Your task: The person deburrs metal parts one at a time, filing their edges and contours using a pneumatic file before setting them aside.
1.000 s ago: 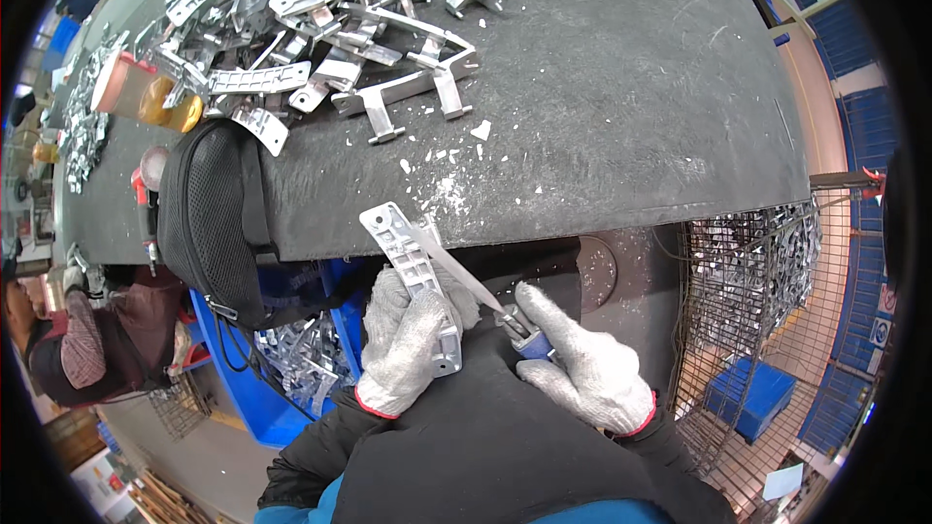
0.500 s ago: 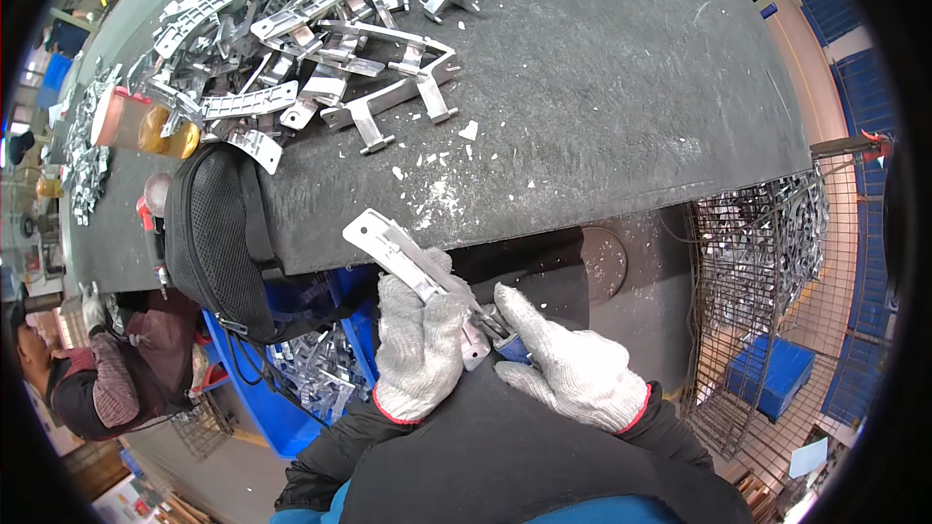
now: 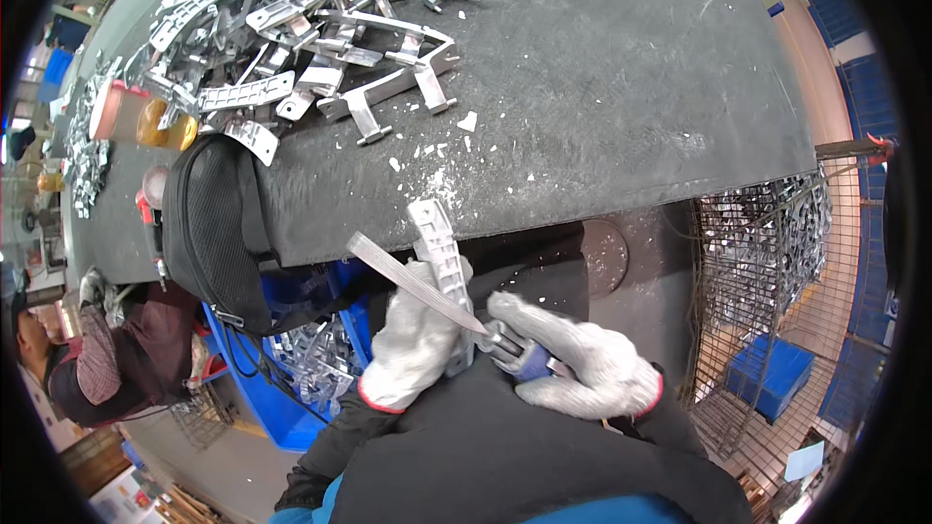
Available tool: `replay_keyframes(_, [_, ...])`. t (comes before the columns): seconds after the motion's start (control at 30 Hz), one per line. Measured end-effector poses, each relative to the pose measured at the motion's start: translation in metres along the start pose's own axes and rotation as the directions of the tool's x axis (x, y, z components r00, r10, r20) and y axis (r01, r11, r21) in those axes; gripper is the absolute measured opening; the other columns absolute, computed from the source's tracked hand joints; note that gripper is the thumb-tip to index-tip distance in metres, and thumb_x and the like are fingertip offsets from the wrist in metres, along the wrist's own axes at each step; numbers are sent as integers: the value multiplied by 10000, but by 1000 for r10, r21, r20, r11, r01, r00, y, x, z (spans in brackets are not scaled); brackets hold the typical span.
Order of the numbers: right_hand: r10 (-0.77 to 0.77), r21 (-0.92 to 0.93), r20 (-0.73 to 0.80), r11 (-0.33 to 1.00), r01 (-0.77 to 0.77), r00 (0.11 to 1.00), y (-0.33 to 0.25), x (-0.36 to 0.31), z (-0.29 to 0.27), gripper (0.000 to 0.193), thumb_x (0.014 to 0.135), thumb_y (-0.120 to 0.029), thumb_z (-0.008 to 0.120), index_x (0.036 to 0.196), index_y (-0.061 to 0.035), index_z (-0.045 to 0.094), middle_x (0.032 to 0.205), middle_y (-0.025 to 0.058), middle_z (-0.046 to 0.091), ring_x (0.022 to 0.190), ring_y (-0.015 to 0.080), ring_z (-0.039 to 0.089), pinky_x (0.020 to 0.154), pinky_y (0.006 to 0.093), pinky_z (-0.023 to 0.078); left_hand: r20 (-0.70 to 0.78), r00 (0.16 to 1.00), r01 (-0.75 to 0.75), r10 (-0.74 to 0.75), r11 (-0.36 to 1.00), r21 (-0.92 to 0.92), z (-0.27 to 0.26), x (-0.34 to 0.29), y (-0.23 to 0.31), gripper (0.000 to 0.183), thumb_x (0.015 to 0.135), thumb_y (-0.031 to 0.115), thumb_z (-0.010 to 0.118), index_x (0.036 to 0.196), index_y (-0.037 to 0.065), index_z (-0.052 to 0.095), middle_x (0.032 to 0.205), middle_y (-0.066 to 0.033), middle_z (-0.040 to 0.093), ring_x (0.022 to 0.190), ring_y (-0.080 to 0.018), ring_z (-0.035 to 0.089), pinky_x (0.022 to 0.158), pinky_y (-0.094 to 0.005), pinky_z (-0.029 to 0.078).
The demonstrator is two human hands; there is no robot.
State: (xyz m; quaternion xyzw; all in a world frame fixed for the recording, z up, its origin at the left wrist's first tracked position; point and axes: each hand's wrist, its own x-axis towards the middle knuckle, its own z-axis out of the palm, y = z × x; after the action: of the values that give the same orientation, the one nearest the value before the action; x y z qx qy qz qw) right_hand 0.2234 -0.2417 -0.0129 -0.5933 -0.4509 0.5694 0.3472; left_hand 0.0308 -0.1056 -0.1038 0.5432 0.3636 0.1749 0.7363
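My left hand [image 3: 410,347], in a white knit glove, is closed around a silver cast metal bracket [image 3: 443,254] held upright in front of my body. The bracket's ribbed side shows, with its far end near the table edge. My gloved right hand [image 3: 590,364] grips a flat file [image 3: 406,278] by its blue handle [image 3: 529,362]. The file's long grey blade slants up to the left across the bracket and over my left fingers. Whether the blade touches the bracket, I cannot tell.
A heap of silver brackets [image 3: 291,34] covers the dark table's [image 3: 602,87] far left. Pale chips lie near its edge. A black bag [image 3: 212,233] stands by a blue bin [image 3: 248,388] of parts. At right is a wire cage [image 3: 748,281]; at left, another person [image 3: 126,359].
The bracket has turned in my left hand so its ribbed side now shows. The file's blade, hidden before, now extends up-left across it. My right hand has shifted slightly down.
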Motion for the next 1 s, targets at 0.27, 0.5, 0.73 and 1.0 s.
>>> replay_keyframes(0.27, [38,-418,-298,893,-166,954,8,-17,-16,829,841,-178,814,1570,-51,440,1237,193,722,1018,325,759,894,345,589,456,876,173,160,777,-605,-15,16,30,684,1038,600,524,1194,-66,525,583,-35,549,515,-195,543,758,-544,575])
replay_keyframes(0.5, [-226,-868,-239,486,-103,944,-10,-21,-26,624,923,-306,721,1521,-311,546,673,47,482,498,215,561,485,353,495,427,903,215,57,800,-561,-13,9,47,539,1022,437,615,1147,-80,528,554,-60,528,495,-213,534,703,-540,573])
replay_keyframes(0.73, [-237,-965,-168,240,-110,957,-26,-14,-28,629,846,-264,794,1449,-296,617,727,44,563,565,232,607,524,363,508,434,884,400,-173,761,-510,-26,3,62,424,973,328,703,1046,-62,554,573,-79,511,482,-196,494,613,-424,524])
replay_keyframes(1.0, [-195,-643,-414,754,-134,889,-32,12,14,854,837,-229,832,1580,-102,432,986,160,719,761,354,731,688,431,598,-15,942,-314,335,867,-387,0,22,51,506,1074,470,538,1271,5,564,855,-115,659,673,-213,605,710,-399,555])
